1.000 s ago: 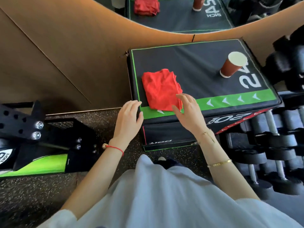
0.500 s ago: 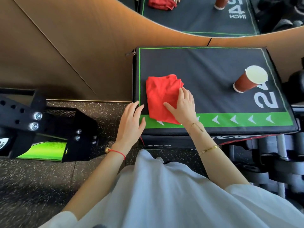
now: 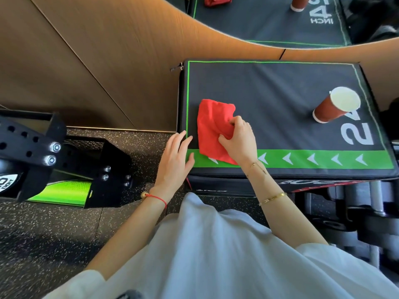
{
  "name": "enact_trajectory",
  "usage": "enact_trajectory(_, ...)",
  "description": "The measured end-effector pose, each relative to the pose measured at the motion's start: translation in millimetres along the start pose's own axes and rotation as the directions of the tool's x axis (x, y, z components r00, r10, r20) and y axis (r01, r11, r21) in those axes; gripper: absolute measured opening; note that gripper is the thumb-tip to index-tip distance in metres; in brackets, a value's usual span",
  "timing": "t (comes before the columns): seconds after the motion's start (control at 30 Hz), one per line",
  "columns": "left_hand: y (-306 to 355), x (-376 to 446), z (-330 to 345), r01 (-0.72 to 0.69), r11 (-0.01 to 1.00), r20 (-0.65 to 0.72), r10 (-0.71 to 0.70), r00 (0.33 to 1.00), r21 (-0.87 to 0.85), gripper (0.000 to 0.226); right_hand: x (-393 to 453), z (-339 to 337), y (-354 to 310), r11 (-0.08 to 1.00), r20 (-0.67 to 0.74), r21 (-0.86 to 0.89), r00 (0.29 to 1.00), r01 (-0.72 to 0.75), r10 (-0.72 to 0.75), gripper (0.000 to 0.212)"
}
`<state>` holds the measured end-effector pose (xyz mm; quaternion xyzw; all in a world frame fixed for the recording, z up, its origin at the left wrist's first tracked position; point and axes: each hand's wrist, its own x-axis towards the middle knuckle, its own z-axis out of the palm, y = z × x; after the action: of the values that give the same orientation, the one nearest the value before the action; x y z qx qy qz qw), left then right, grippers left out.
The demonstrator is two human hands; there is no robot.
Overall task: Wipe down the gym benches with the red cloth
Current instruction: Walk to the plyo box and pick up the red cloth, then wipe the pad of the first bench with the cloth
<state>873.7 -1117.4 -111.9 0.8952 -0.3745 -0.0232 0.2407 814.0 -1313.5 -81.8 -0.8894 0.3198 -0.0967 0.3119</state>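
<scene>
Your right hand (image 3: 238,140) had bunched the middle of the red cloth (image 3: 212,128), fingers (image 3: 236,121) curled closed into the fabric and thumb pinching from the near side, so the cloth rose in a fold under your palm while its edges lay flat on the bench (image 3: 280,87). The cloth sat near the bench's front left corner, its lower edge overlapping the green stripe (image 3: 323,159). That looked like a gather to get a firm wad in hand before any wiping stroke, since a flat cloth would slide under the palm. Your left hand (image 3: 176,161) rested open at the bench's left front edge, fingers spread and holding nothing, probably to brace yourself as you leaned in. A paper cup (image 3: 333,106) stood upright toward the far right, well apart from the cloth; you would have needed to wipe around it or move it. Most of the dark top seemed yet to be covered.
</scene>
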Motion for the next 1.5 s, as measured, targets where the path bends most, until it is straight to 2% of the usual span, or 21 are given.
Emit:
enact_trajectory(0.17,2,0,-2,0.007,1.0,0.006,-0.007,1.0,0.0,0.045,-5,-17,1,0.964,0.01,0.232,0.991,-0.132,0.134,0.036)
enact_trajectory(0.47,11,-2,-8,0.001,0.999,0.053,-0.004,0.999,0.052,0.039,-42,-42,14,0.754,0.114,0.603,0.964,-0.26,0.24,0.037)
enact_trajectory(0.8,35,-13,-12,-0.104,0.994,0.033,0.105,0.994,-0.023,0.029,-93,-58,31,0.71,0.04,0.648,0.943,-0.276,0.33,0.04)
enact_trajectory(1.03,36,-4,-27,-0.258,0.958,0.119,0.273,0.955,-0.127,0.03,-131,-61,17,0.727,-0.092,0.622,0.896,-0.29,0.435,0.042)
enact_trajectory(1.13,28,-3,-39,-0.343,0.923,0.16,0.37,0.915,-0.175,0.029,-154,-53,2,0.701,-0.157,0.641,0.841,-0.312,0.518,0.04)
enact_trajectory(1.3,10,-9,-55,-0.497,0.832,0.236,0.549,0.802,-0.247,0.029,-207,-27,-30,0.584,-0.233,0.74,0.687,-0.334,0.689,0.038)
enact_trajectory(1.5,5,-33,-67,-0.616,0.71,0.344,0.704,0.621,-0.341,0.028,-283,6,-70,0.472,-0.281,0.813,0.48,-0.342,0.831,0.038)
